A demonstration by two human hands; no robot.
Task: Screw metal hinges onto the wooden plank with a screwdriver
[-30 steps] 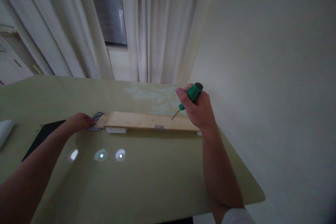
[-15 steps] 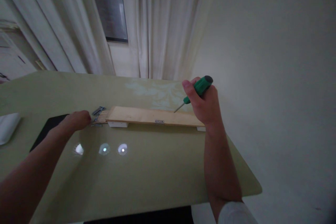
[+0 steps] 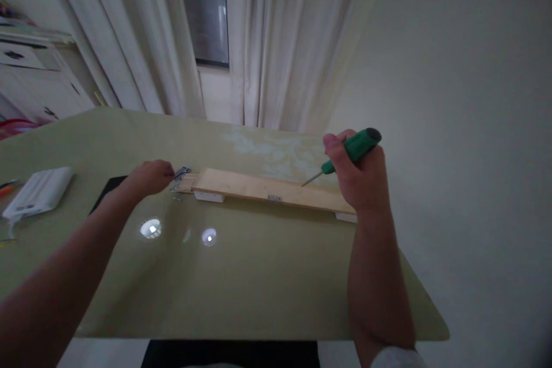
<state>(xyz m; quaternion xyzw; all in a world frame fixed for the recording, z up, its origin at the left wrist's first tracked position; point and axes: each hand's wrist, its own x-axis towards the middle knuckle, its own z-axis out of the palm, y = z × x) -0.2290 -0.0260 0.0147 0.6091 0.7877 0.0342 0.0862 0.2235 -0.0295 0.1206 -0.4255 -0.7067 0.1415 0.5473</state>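
Observation:
My right hand [image 3: 360,178] is wrapped round the green handle of a screwdriver [image 3: 356,146]. Its shaft slants down to the left, with the tip over the back edge of a long wooden board [image 3: 250,185]; contact cannot be made out. A small metal plate [image 3: 275,198] sits on the board's front edge. White blocks [image 3: 209,197] show beneath the board. Past its left end, my left hand [image 3: 150,177] has its fingers pressed together beside small metal hardware [image 3: 183,171] on a short wooden piece [image 3: 187,184]. What those fingers hold is hidden.
A dark flat object [image 3: 107,188] lies partly behind my left forearm. Farther left on the green-topped table [image 3: 259,282] is a white case [image 3: 41,191]. Curtains [image 3: 293,40] and a window stand behind the table, a wall [image 3: 466,126] to the right.
The view has swung left, bringing more of the white case and a cabinet into sight. My left hand has moved up to the metal hardware. My right hand still holds the screwdriver over the board.

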